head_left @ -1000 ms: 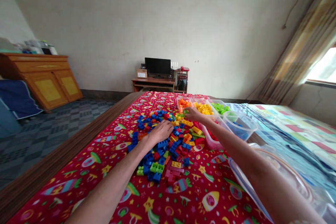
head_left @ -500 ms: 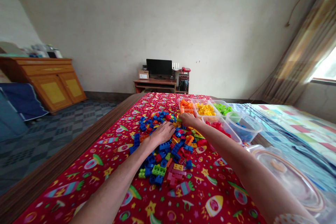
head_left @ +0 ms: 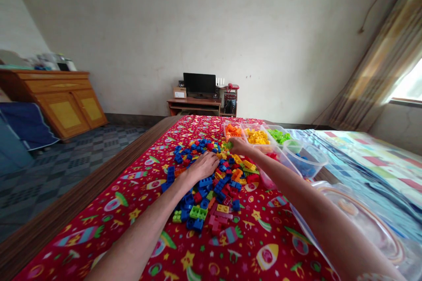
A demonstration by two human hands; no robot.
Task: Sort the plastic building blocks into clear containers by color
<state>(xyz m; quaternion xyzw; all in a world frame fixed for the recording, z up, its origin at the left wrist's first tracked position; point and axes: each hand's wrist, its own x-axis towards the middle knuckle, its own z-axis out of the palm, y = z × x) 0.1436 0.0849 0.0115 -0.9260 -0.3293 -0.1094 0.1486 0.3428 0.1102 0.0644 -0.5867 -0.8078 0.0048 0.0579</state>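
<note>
Over blocks (head_left: 221, 185) heaped on the red cloth (head_left: 242, 246), I can't tell if the left hand (head_left: 205, 164) grips, while the right hand (head_left: 240, 145) pinches a green block (head_left: 228, 145) that bumping the clear bin (head_left: 264, 147) could dislodge.

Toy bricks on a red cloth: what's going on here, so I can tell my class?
Someone is busy at a mixed brick pile on the red cloth. The left hand lies over the pile; the right hand is at its far right edge, a light-green brick at the fingertips, its grip unclear. Orange bricks, yellow bricks and green bricks sit apart in clear containers nearby, and blue bricks in a round tub.
</note>
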